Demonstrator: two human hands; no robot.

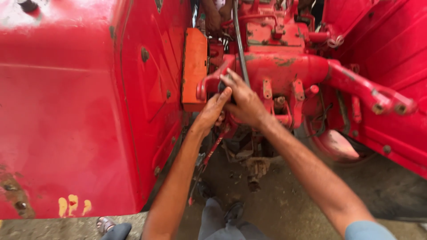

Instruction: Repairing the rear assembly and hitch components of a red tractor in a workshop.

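I look down at the rear of a red tractor. My left hand reaches up under a red curved lever arm, fingers together against a small dark part behind it. My right hand lies over the same spot, fingers spread across the housing just below a thin grey rod. Both hands touch each other there. What the fingers hold is hidden. An orange box is fixed just left of my hands.
A large red fender fills the left. A red lift arm juts out on the right beside another fender. A thin red link rod hangs below. Another person's arm shows at the top. Dirty concrete floor below.
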